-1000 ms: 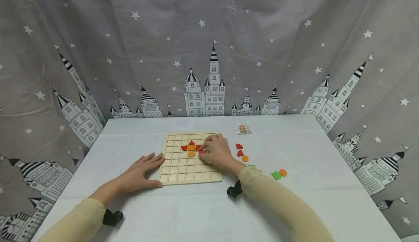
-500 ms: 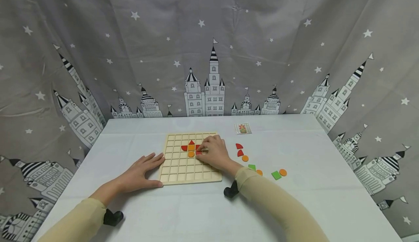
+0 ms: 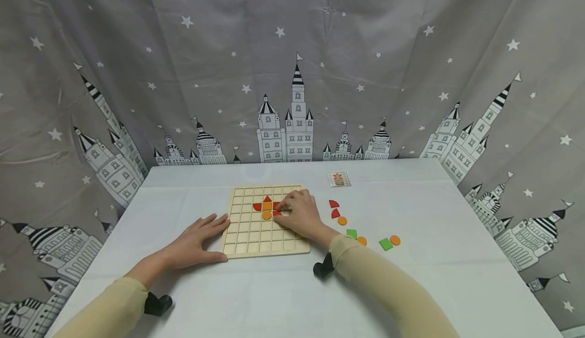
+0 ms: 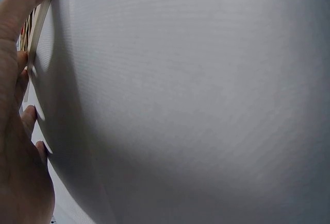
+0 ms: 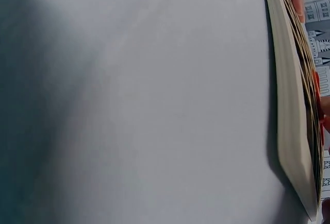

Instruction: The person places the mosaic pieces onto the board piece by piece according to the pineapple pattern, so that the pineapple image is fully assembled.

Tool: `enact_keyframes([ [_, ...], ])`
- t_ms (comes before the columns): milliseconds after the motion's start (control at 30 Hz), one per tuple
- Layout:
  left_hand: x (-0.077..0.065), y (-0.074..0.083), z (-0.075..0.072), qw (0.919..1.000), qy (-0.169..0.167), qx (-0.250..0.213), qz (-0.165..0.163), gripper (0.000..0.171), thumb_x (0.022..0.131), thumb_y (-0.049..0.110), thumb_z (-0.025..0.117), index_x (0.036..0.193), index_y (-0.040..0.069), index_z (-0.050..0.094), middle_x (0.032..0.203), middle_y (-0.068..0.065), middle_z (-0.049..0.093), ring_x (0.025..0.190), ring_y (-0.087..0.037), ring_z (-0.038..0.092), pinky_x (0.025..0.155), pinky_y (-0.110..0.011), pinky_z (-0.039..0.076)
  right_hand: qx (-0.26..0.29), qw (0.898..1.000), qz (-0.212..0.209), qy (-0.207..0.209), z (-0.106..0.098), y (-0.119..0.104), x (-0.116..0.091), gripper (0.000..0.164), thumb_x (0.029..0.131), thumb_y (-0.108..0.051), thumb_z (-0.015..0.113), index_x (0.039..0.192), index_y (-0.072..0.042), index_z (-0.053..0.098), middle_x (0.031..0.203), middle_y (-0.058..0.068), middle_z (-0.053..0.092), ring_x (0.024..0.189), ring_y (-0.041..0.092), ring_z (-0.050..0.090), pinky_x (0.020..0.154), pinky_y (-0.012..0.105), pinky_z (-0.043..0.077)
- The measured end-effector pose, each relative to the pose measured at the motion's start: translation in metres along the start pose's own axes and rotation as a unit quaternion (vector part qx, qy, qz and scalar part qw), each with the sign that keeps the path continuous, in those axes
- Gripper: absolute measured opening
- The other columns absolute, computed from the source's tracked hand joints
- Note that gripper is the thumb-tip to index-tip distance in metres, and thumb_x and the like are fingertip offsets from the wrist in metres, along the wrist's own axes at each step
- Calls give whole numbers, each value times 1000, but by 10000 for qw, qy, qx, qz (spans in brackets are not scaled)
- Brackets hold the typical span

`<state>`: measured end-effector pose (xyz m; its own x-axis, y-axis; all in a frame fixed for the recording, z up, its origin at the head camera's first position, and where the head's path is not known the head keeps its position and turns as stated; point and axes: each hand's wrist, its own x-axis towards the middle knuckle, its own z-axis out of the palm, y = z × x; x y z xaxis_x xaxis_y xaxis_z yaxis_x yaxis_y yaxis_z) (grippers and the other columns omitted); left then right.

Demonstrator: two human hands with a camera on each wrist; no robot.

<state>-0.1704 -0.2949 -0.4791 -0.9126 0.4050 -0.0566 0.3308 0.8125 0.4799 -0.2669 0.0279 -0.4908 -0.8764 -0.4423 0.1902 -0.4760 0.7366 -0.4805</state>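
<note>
Curtain (image 3: 347, 43): grey, castle-printed, beyond a white table (image 3: 256, 297).
Board (image 3: 247, 237): gridded, on the table between the hands.
Left hand (image 3: 196, 242): fingers spread, touching the board's left edge.
Right hand (image 3: 301, 213): over the board's right half, thumb and fingers narrowed in a pinch.
Red piece (image 3: 277, 213): between those fingertips, just right of the orange circle (image 3: 267, 216).
</note>
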Motion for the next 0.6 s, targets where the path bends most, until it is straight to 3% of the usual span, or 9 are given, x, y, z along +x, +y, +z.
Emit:
enact_keyframes([
  [133, 0, 1, -1, 10000, -5, -16, 21, 102, 80, 66, 76, 158, 11, 41, 166, -9, 32, 153, -43, 17, 121, -65, 9, 54, 10000, 29, 61, -4, 2, -1, 14, 90, -39, 75, 94, -28, 80, 119, -3, 62, 120, 23, 45, 99, 42, 39],
  [367, 2, 2, 0, 10000, 2, -37, 19, 102, 80, 65, 77, 158, 11, 41, 166, -9, 32, 153, -43, 17, 121, -65, 9, 74, 9999, 99, 61, -4, 2, -2, 14, 89, -43, 75, 88, -29, 77, 118, -3, 61, 118, 23, 45, 96, 40, 39],
  [600, 1, 0, 1, 10000, -14, -16, -80, 103, 79, 67, 77, 158, 11, 41, 166, -10, 31, 152, -44, 17, 120, -67, 9, 203, 9993, 258, -173, -18, 2, -2, 24, 89, -45, 74, 103, -26, 78, 126, -3, 62, 125, 24, 43, 99, 41, 38],
])
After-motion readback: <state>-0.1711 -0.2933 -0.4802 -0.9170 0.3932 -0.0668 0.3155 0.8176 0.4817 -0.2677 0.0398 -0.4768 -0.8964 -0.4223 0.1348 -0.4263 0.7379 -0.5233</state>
